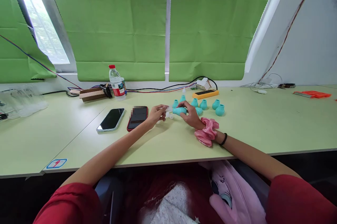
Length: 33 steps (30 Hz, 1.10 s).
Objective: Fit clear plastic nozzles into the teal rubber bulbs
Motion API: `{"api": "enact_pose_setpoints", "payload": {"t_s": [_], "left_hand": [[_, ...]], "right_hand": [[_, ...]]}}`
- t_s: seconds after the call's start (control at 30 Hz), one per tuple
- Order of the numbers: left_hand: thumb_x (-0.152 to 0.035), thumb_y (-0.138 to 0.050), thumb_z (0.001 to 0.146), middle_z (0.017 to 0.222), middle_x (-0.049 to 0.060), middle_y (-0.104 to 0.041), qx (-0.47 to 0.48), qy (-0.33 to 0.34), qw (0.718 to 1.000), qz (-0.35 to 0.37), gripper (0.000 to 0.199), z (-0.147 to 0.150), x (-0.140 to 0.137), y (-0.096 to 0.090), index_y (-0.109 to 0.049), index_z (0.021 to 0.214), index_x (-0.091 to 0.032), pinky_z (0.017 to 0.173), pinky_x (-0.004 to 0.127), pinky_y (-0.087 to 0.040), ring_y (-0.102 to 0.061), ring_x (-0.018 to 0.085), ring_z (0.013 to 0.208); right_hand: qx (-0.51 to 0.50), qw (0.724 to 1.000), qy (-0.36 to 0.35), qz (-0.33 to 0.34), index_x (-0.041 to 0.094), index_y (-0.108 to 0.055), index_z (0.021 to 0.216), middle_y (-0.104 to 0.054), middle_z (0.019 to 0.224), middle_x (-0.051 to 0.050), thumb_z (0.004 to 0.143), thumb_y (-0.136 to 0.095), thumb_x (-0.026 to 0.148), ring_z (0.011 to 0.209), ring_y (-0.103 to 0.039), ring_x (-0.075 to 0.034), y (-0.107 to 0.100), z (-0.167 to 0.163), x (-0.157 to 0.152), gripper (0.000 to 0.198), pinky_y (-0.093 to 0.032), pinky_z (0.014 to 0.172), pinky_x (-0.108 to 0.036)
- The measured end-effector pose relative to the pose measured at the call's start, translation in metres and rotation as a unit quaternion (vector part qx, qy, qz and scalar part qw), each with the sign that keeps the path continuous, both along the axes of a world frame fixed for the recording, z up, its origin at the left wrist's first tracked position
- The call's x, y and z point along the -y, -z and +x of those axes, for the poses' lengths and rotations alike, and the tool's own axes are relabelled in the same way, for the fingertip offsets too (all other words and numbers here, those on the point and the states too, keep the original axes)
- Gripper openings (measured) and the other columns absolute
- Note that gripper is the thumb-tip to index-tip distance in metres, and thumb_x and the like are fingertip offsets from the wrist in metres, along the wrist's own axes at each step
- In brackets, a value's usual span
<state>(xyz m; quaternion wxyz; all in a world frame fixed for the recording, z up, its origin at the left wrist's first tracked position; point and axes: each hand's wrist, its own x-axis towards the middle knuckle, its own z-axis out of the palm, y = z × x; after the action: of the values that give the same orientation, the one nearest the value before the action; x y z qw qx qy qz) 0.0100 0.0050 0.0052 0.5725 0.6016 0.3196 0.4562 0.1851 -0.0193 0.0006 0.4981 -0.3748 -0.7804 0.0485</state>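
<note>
The turquoise bulb (179, 111) is held above the middle of the desk (244, 125), well in from the front edge, its long side lying roughly level with the desktop. The right hand (192, 114) arches over it, fingers curled on top and thumb beneath, closed just enough to grip its rounded body. The left hand (158, 113) is nearly closed, its fingertips pinching a small clear plastic piece (167, 109) just beside the bulb's left end. Whether the two parts touch is too small to tell.

More turquoise bulbs (220, 110) stand towards the back edge, behind and to the right of the right hand, mostly with their necks up. A few small translucent bits (171, 116) lie on the desk below the held parts. An orange-yellow handheld device (205, 93) lies nearer the back edge, and a red-edged phone (137, 118) rests left of the left hand.

The step in hand looks like lining up the clear piece with the bulb's end. The next move seems to call for a steady right-hand grip that does not squash the bulb, and a straight, small push from the left fingertips.
</note>
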Motion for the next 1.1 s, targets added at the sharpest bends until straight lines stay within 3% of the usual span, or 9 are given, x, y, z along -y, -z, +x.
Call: {"api": "enact_pose_setpoints", "payload": {"t_s": [0.1, 0.2, 0.37, 0.53, 0.6, 0.8, 0.93, 1.1], "left_hand": [[-0.039, -0.060, 0.065, 0.048, -0.007, -0.034, 0.013, 0.016, 1.000, -0.013, 0.034, 0.001, 0.002, 0.002, -0.056, 0.085, -0.012, 0.037, 0.016, -0.036, -0.036, 0.002, 0.040], [-0.036, -0.063, 0.064, 0.052, -0.004, -0.041, 0.009, 0.018, 1.000, -0.006, 0.033, 0.000, 0.004, 0.001, -0.057, 0.083, -0.010, 0.042, 0.019, -0.042, -0.041, 0.004, 0.044], [-0.032, -0.065, 0.062, 0.057, -0.001, -0.050, -0.006, 0.054, 0.998, -0.015, 0.037, -0.002, 0.008, 0.000, -0.056, 0.089, -0.009, 0.060, 0.031, -0.051, -0.048, 0.006, 0.051], [-0.031, -0.065, 0.063, 0.062, 0.002, -0.056, -0.009, 0.074, 0.997, -0.019, 0.039, -0.002, 0.008, 0.002, -0.055, 0.093, -0.008, 0.069, 0.037, -0.051, -0.054, 0.009, 0.057], [-0.031, -0.065, 0.063, 0.062, 0.003, -0.058, -0.008, 0.073, 0.997, -0.022, 0.039, -0.003, 0.006, 0.004, -0.055, 0.093, -0.007, 0.069, 0.037, -0.051, -0.056, 0.011, 0.058], [-0.033, -0.064, 0.064, 0.060, 0.003, -0.057, -0.003, 0.076, 0.997, -0.026, 0.037, -0.005, 0.006, 0.003, -0.056, 0.088, -0.007, 0.064, 0.035, -0.051, -0.057, 0.012, 0.056], [-0.038, -0.064, 0.063, 0.056, 0.002, -0.055, -0.033, 0.061, 0.997, -0.015, 0.039, -0.003, 0.012, 0.000, -0.057, 0.085, -0.007, 0.059, 0.033, -0.051, -0.056, 0.011, 0.050], [-0.040, -0.064, 0.061, 0.053, 0.000, -0.054, -0.045, 0.041, 0.998, 0.009, 0.043, 0.000, 0.015, -0.003, -0.058, 0.087, -0.006, 0.053, 0.030, -0.050, -0.053, 0.010, 0.045]], "right_hand": [[0.005, 1.000, -0.003, -0.005, 0.017, -0.044, 0.083, -0.052, 0.080, -0.002, 0.061, -0.039, 0.013, 0.073, -0.048, -0.014, 0.001, 0.001, -0.001, 0.024, -0.039, 0.069, -0.026], [-0.006, 1.000, -0.015, -0.015, 0.017, -0.045, 0.082, -0.052, 0.079, -0.002, 0.060, -0.039, 0.013, 0.074, -0.048, -0.014, 0.003, 0.001, -0.002, 0.023, -0.040, 0.070, -0.027], [-0.086, 0.992, -0.020, -0.087, 0.018, -0.043, 0.080, -0.049, 0.075, -0.001, 0.064, -0.033, 0.016, 0.059, -0.048, -0.011, 0.002, 0.000, 0.001, 0.019, -0.043, 0.054, -0.024], [-0.134, 0.985, -0.034, -0.099, 0.018, -0.042, 0.078, -0.047, 0.077, -0.001, 0.064, -0.032, 0.018, 0.058, -0.047, -0.010, 0.000, -0.001, 0.004, 0.018, -0.045, 0.047, -0.022], [-0.122, 0.987, -0.035, -0.097, 0.019, -0.043, 0.080, -0.048, 0.078, -0.001, 0.063, -0.035, 0.019, 0.062, -0.049, -0.011, 0.001, -0.001, 0.002, 0.019, -0.046, 0.048, -0.023], [-0.021, 1.000, -0.017, -0.016, 0.017, -0.046, 0.088, -0.053, 0.085, -0.002, 0.056, -0.055, 0.020, 0.080, -0.052, -0.016, 0.006, 0.002, -0.006, 0.033, -0.043, 0.072, -0.029], [0.017, 0.998, -0.009, -0.057, 0.018, -0.052, 0.083, -0.057, 0.077, -0.001, 0.062, -0.056, 0.027, 0.068, -0.054, -0.014, 0.011, 0.004, -0.008, 0.023, -0.043, 0.063, -0.027], [0.006, 1.000, 0.007, -0.025, 0.017, -0.055, 0.073, -0.058, 0.071, 0.000, 0.061, -0.057, 0.026, 0.064, -0.053, -0.013, 0.011, 0.002, -0.007, 0.014, -0.041, 0.061, -0.025]]}}
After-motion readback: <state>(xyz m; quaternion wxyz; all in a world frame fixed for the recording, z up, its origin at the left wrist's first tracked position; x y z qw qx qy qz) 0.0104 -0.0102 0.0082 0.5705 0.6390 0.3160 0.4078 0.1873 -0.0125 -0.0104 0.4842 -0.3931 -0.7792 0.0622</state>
